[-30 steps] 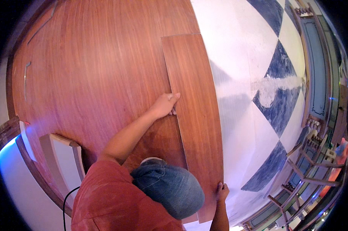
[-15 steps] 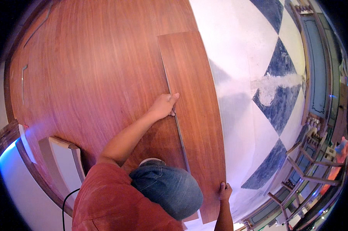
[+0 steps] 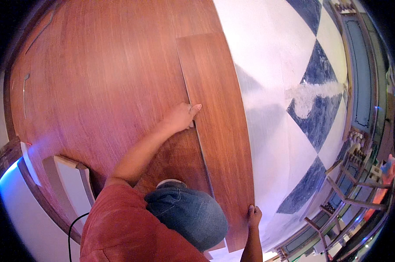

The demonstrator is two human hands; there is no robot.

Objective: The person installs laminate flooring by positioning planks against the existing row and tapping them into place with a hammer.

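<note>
A long reddish-brown wood-grain floor plank point(image 3: 221, 118) lies at a slight slant, with its left edge over the matching wood floor point(image 3: 114, 74). Along that left edge, my left hand point(image 3: 183, 118) grips the plank, thumb on top and fingers curled at the side, partly hidden beneath. Down by the near end, my right hand point(image 3: 254, 215) pinches the right edge with its thumb on the upper face. My bent knee in blue jeans point(image 3: 186, 216) is beside the plank's near left edge.
To the right spreads a white floor with dark blue diamonds point(image 3: 317, 118), worn in one patch. Wooden furniture frames point(image 3: 357, 192) stand at the lower right. A pale panel with a wooden edge point(image 3: 73, 179) stands at the left, near a black cable point(image 3: 71, 231).
Both hands and the plank have shifted slightly to the left and a little away from me. Each hand keeps its grip.
</note>
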